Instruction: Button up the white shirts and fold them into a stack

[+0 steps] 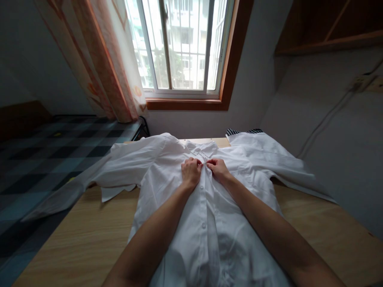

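A white button-up shirt (167,175) lies spread on its back over a wooden table, collar at the far end and sleeves out to both sides. My left hand (191,171) pinches one front edge of the shirt just below the collar. Opposite it, my right hand (218,168) pinches the other front edge, the fingertips of both hands almost meeting. Whatever button sits between them is too small to make out. Below the hands, several buttons run down the placket, and the two front edges lie apart there.
Pale wood shows on the table (98,235) at both sides. A bed with a checked cover (74,139) stands at the left, under a patterned curtain (101,59). Striped cloth (243,131) pokes out beyond the right shoulder. A cable (326,113) hangs on the right wall.
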`<state>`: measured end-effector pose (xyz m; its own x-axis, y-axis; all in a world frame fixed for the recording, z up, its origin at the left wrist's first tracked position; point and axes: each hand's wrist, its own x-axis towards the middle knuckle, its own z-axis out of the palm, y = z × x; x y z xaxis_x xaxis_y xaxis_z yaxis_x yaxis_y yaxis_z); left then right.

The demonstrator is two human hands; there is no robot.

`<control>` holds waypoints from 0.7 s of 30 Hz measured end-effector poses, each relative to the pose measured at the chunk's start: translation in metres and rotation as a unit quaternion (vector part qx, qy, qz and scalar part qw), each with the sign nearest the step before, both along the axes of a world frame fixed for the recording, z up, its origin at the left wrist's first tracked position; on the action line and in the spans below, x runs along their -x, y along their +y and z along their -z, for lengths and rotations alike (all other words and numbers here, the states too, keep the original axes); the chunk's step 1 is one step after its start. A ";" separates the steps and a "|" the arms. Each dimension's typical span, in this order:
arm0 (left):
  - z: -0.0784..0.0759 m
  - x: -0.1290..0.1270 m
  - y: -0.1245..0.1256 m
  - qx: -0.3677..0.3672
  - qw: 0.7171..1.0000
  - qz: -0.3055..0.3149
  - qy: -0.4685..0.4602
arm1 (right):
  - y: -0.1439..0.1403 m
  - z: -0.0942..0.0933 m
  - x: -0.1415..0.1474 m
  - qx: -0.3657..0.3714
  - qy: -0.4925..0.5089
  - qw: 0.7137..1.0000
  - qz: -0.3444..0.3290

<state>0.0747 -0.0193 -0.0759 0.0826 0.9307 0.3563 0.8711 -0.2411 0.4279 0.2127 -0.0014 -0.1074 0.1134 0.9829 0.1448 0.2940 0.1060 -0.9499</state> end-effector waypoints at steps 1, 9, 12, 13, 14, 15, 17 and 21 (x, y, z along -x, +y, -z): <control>-0.001 0.000 -0.001 -0.009 1.000 0.000 0.009 | 0.000 0.001 0.000 0.001 0.024 1.000 -0.007; -0.006 -0.003 -0.011 -0.038 0.995 0.021 0.087 | -0.004 0.004 -0.001 0.001 0.089 0.996 -0.025; -0.006 -0.004 -0.010 -0.016 0.996 0.020 0.080 | -0.005 0.003 -0.001 -0.002 0.033 0.999 -0.007; -0.005 -0.003 -0.009 -0.005 0.997 0.016 0.071 | -0.006 0.002 -0.001 -0.002 0.015 1.000 -0.004; -0.004 -0.003 -0.008 0.004 0.998 0.012 0.061 | -0.007 0.001 -0.002 -0.002 0.001 1.000 -0.002; -0.003 -0.003 -0.007 0.009 0.999 0.009 0.052 | -0.007 0.001 -0.002 -0.002 -0.011 1.000 -0.001; -0.002 -0.003 -0.005 0.009 0.999 0.013 0.036 | -0.009 0.000 -0.002 -0.003 -0.026 1.000 -0.003; 0.000 -0.003 -0.004 0.000 0.999 0.037 0.017 | -0.012 -0.001 -0.001 -0.010 -0.019 1.000 -0.014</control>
<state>0.0778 -0.0238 -0.0763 0.1633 0.9217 0.3519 0.8648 -0.3054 0.3986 0.2140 -0.0134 -0.1062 0.0792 0.9826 0.1678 0.3265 0.1335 -0.9357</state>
